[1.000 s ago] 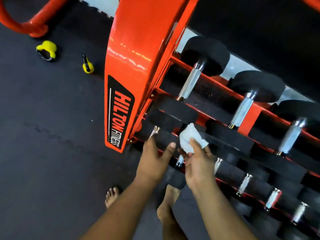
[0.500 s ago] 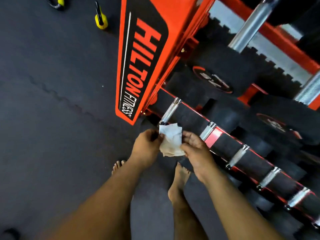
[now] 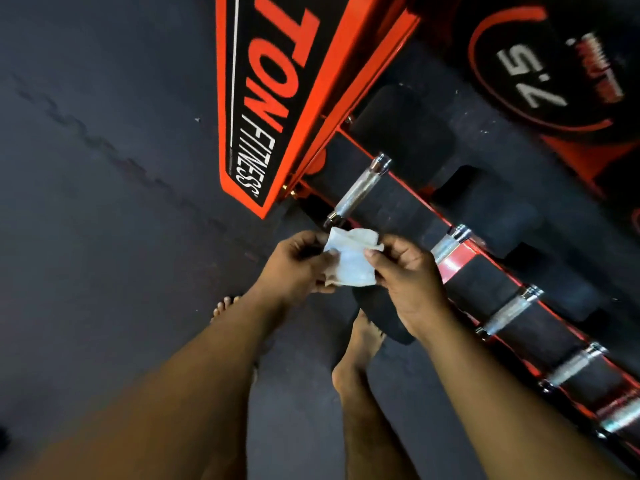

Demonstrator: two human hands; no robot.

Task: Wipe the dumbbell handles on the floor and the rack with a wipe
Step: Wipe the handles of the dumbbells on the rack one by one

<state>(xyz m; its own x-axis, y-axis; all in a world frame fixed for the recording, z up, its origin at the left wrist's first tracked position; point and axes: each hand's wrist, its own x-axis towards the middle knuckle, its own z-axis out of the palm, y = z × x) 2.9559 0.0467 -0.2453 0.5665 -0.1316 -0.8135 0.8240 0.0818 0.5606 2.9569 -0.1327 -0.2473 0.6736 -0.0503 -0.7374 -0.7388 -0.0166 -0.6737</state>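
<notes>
Wipe: white wipe, crumpled, held between both hands just below the nearest dumbbell handle, not touching it.
Left hand: grip closed, pinching the wipe's 9 o'clock edge.
Right hand: grip closed, pinching the wipe's 3 o'clock edge.
Rack: orange, at 12 o'clock; more handles run toward 4 o'clock.
Floor: dark mat, bare feet at 6 o'clock.

Left hand and right hand pinch, held together.
</notes>
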